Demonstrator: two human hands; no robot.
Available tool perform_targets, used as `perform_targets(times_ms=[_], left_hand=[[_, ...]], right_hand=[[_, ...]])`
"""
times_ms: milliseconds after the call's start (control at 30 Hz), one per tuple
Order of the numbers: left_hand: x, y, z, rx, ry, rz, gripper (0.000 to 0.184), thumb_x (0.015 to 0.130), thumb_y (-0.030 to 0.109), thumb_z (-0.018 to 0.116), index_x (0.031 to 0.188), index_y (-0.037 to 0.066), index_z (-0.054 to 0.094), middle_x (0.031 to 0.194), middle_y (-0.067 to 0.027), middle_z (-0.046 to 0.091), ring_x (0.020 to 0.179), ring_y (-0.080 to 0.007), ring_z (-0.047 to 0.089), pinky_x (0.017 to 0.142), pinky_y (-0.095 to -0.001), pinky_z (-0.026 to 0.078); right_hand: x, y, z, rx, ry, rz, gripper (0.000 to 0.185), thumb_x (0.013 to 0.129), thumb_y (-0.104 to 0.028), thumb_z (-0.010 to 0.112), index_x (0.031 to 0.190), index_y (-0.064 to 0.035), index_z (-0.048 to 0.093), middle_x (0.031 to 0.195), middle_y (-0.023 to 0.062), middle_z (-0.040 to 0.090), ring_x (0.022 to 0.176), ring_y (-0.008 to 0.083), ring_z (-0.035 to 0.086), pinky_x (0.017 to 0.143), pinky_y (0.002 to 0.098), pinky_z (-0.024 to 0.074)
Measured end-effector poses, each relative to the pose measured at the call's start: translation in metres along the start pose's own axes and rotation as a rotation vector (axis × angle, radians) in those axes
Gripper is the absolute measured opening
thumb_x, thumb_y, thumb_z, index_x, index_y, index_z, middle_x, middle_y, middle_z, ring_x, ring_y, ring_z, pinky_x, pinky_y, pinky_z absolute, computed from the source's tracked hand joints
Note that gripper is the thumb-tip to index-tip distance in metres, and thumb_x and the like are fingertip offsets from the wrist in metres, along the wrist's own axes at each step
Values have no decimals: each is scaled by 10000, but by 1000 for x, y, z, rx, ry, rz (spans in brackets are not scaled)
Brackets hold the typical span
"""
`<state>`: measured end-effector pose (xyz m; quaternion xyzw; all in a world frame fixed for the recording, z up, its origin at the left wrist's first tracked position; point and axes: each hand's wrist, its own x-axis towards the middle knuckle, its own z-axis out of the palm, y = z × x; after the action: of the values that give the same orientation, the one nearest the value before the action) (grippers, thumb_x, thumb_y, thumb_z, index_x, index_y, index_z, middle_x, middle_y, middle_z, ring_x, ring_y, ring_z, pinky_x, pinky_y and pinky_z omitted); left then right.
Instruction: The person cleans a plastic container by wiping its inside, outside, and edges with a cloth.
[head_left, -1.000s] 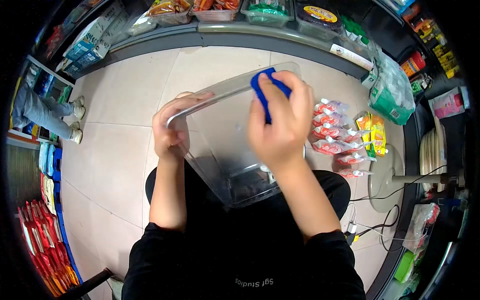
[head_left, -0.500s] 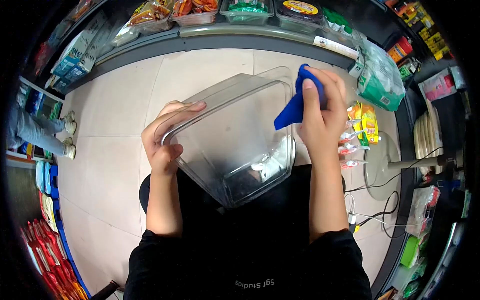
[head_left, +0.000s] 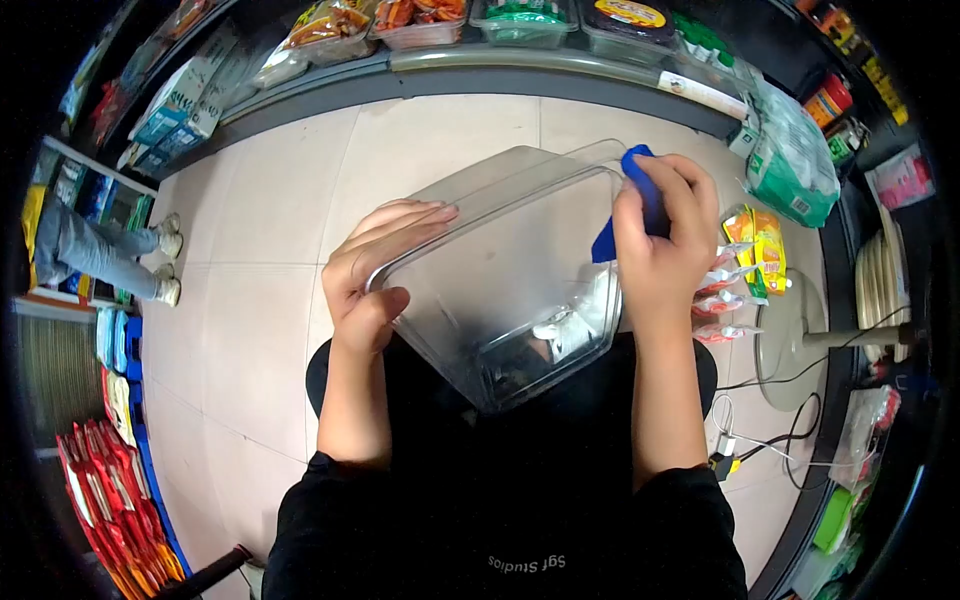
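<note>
A clear plastic container (head_left: 500,270) is held tilted above my lap, its open side facing up toward me. My left hand (head_left: 375,270) grips its left rim, fingers along the outer wall and thumb at the rim's corner. In my right hand (head_left: 665,230) is a blue cloth (head_left: 650,195), pinched between thumb and fingers at the container's right rim. Part of the cloth hangs down beside that rim. Just beyond my right wrist, several red-and-white pouches (head_left: 725,305) stand on the floor, partly hidden by the hand.
Yellow packets (head_left: 757,250) lie by a round stand base (head_left: 790,345) at right, with cables (head_left: 790,440) below it. A shelf edge (head_left: 480,62) with food tubs runs across the top. Another person's legs (head_left: 105,250) are at left, above red packets (head_left: 115,500).
The right hand with the blue cloth has moved from over the container's upper part, out to the right, then back against the right rim. More of the container's inside shows.
</note>
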<state>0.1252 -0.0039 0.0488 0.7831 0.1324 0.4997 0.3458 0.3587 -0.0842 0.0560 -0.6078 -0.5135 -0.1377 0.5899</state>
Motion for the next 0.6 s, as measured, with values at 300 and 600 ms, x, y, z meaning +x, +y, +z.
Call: perform_targets(times_ms=[300, 600], left_hand=[[1, -3, -1, -44, 2, 30, 537, 601, 286, 515, 962, -83, 667, 1010, -208, 662, 1001, -333, 606, 900, -407, 449], [-1, -8, -4, -43, 14, 10, 533, 571, 269, 525, 959, -64, 679, 1007, -199, 666, 981, -329, 614, 889, -401, 450]], right_hand=[[6, -6, 12, -38, -6, -51, 175, 683, -39, 594, 854, -26, 630, 893, 131, 552, 821, 300, 525, 743, 372, 421], [3, -46, 25, -55, -178, -204, 194, 643, -85, 616, 834, -52, 628, 909, 128, 519, 807, 300, 484, 719, 387, 403]])
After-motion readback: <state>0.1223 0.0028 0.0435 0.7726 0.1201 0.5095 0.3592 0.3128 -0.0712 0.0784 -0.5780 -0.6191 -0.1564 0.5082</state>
